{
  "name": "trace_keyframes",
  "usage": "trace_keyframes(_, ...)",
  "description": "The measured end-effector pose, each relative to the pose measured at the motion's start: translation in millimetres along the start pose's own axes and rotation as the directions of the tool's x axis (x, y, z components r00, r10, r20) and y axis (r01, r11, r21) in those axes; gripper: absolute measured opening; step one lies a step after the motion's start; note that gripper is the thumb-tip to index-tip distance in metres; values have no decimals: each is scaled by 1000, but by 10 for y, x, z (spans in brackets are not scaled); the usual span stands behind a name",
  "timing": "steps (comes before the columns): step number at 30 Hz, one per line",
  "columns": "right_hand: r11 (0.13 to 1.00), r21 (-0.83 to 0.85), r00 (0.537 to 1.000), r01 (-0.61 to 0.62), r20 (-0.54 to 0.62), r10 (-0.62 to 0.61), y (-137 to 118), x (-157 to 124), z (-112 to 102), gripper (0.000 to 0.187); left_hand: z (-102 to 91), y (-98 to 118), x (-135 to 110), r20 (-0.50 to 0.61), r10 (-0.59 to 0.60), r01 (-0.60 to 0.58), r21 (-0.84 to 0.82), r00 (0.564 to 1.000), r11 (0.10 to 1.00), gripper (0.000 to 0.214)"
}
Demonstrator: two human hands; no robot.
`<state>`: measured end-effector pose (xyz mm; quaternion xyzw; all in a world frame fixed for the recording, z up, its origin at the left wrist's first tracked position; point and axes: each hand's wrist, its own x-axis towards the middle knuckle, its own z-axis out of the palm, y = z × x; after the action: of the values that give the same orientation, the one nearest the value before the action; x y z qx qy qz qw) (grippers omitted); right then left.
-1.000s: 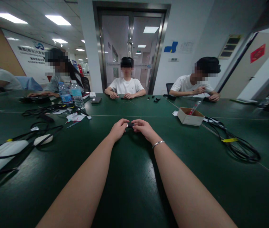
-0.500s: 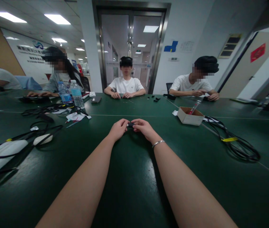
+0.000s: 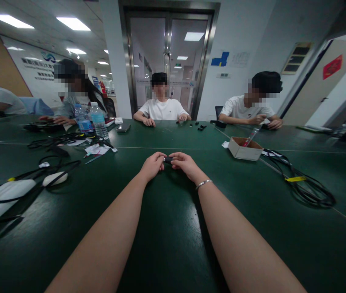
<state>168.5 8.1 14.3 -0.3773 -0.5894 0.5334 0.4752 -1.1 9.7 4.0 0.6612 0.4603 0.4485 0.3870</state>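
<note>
Black small part (image 3: 167, 160) pinched between left hand (image 3: 153, 165), right hand (image 3: 185, 163); cardboard box (image 3: 245, 150), cable coil (image 3: 310, 192) well apart.

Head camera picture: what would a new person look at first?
The left hand and right hand meet in the middle of the dark green table, pinching a small black part between them. To the right sits an open cardboard box; back-left stand two water bottles.

Co-worker opposite (image 3: 161, 109) now with hands spread apart on the surface (image 3: 167, 136), one hand (image 3: 182, 117) slid out sideways, the other hand (image 3: 149, 121) left alone, head slightly higher.
</note>
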Motion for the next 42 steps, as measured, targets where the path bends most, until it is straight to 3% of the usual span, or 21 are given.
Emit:
trace_keyframes(4, 996, -83, 1000, 20, 19, -18, 51, 29, 15, 26, 3, -21, 20, -11, 17, -17, -33, 1000, 999, 22)
trace_keyframes(10, 929, -363, 996, 72, -18, -84, 47, 20, 76, 27, -7, -42, 35, -25, 14, -15, -74, 1000, 997, 26)
trace_keyframes(14, 888, -456, 995, 63, -38, -90, 41, 5, 118, 28, -14, -46, 27, -19, 13, -14, -45, 1000, 999, 33)
trace_keyframes(20, 798, -588, 980, 130, -49, -195, 103, 21, 130, 29, -14, -25, 6, -9, 14, -14, 24, 1000, 1000, 34)
trace_keyframes(24, 861, -505, 991, 58, -72, -109, 45, 22, 167, 15, -7, -32, 5, 2, 7, -7, 73, 1000, 997, 33)
trace_keyframes(29, 980, -123, 982, -154, -128, 139, -103, -22, 301, 22, 81, 43, -83, -46, 58, -44, 262, 997, 964, 26)
trace_keyframes(32, 985, -48, 980, -167, -119, 161, -152, -90, 341, 20, 144, 137, -191, -74, 44, -14, 367, 996, 930, 23)
trace_keyframes(34, 988, -81, 988, -129, -98, 121, -165, -160, 328, 15, 151, 206, -293, -12, 43, -34, 411, 999, 911, 22)
trace_keyframes(36, 991, -114, 995, -76, -66, 69, -168, -251, 284, 20, 114, 297, -443, 89, 63, -99, 498, 994, 862, 34)
trace_keyframes(39, 990, -127, 998, -56, -41, 52, -180, -441, 161, 25, -31, 523, -799, 215, 51, -183, 659, 975, 729, 47)
trace_keyframes(42, 988, -136, 997, -78, 18, 81, -248, -761, -49, 27, -326, 812, -1316, 303, -28, -219, 747, 953, 628, 48)
